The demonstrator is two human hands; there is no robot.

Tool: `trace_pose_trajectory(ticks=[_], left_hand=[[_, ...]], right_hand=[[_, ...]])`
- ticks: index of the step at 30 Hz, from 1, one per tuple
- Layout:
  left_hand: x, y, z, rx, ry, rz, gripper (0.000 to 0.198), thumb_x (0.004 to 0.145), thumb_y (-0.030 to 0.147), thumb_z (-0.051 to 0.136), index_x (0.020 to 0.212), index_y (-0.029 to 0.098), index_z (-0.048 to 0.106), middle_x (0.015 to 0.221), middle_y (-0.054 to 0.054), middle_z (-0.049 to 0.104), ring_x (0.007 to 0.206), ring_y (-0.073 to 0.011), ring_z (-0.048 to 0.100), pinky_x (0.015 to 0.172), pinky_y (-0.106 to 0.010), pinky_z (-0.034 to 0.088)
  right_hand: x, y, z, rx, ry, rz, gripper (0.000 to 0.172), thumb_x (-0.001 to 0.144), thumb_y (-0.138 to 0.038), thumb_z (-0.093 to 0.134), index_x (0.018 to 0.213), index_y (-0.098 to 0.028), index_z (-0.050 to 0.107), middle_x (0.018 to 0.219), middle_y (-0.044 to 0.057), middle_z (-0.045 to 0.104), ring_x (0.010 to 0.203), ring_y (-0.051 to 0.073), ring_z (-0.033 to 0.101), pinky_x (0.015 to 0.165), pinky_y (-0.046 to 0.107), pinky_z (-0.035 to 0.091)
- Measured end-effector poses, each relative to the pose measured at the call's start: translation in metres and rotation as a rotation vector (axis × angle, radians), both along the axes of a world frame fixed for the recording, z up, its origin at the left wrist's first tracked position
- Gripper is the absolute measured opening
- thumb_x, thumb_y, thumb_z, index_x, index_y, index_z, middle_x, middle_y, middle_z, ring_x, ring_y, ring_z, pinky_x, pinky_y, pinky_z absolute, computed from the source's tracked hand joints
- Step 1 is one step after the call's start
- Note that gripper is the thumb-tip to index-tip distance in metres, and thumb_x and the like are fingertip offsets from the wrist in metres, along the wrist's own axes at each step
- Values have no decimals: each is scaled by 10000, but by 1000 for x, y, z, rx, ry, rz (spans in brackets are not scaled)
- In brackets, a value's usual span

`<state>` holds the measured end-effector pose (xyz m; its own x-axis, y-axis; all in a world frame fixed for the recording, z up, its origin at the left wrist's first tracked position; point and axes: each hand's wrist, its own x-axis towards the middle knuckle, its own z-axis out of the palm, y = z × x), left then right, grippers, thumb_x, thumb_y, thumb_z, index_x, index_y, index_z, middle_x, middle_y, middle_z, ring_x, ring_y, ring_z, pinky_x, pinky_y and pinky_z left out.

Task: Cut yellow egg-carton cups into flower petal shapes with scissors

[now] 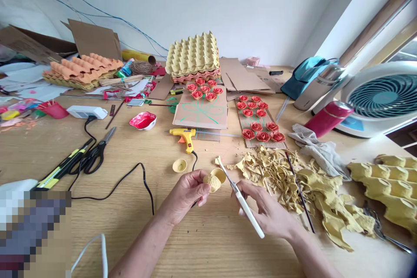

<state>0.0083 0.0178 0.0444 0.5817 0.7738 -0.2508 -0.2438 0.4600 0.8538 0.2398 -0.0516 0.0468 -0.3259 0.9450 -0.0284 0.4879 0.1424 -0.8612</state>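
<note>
My left hand (188, 195) is closed on a small yellow egg-carton cup (215, 179), held just above the wooden table. My right hand (264, 210) grips white-handled scissors (243, 202) whose blades point up-left, right beside the cup. A second cut yellow cup (179, 165) lies on the table just beyond my left hand. A heap of yellow carton scraps (280, 173) spreads to the right of both hands.
A yellow glue gun (184, 135) with a black cord lies ahead. Red paper roses (257, 119) sit on cardboard strips; stacked egg trays (193, 55) stand behind. Black scissors (94, 154) lie left, a fan (381, 95), a red bottle (327, 118) and a yellow tray (387, 184) right.
</note>
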Motion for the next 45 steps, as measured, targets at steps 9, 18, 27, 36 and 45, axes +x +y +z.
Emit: trace_pose_trajectory(ticks=[9, 18, 27, 36, 45], left_hand=[[11, -12, 2, -77, 29, -56, 412, 666, 416, 856, 709, 148, 546, 602, 55, 492, 464, -34, 379, 400, -172, 292], [21, -22, -9, -296, -101, -103, 417, 634, 400, 886, 760, 120, 604, 634, 52, 496, 435, 19, 317, 389, -128, 177], [21, -25, -13, -374, -171, -84, 379, 590, 284, 924, 796, 125, 648, 664, 29, 558, 526, -34, 512, 411, -116, 350], [21, -26, -9, -386, -227, -94, 359, 591, 250, 925, 820, 111, 686, 628, 39, 580, 438, -7, 464, 367, -109, 385], [21, -25, -12, -461, -295, -52, 338, 601, 193, 917, 853, 120, 703, 670, 37, 588, 488, -16, 522, 403, -99, 453]], right_hand=[[-33, 0, -6, -107, 583, -309, 362, 789, -474, 743, 997, -229, 576, 928, 30, 616, 793, 170, 559, 689, 282, 465], [-41, 0, -13, -287, 798, -401, 473, 649, -498, 842, 949, -228, 596, 842, 5, 577, 743, 155, 513, 660, 274, 438], [-42, -1, -15, -167, 867, -442, 395, 707, -410, 831, 945, -226, 575, 777, -25, 528, 667, 119, 447, 573, 235, 380], [-42, -1, -20, -159, 865, -393, 369, 742, -402, 807, 957, -210, 577, 823, -11, 531, 727, 129, 465, 625, 244, 398], [-44, -3, -14, -101, 844, -411, 384, 695, -354, 843, 933, -209, 579, 773, -34, 524, 658, 103, 458, 571, 216, 393]])
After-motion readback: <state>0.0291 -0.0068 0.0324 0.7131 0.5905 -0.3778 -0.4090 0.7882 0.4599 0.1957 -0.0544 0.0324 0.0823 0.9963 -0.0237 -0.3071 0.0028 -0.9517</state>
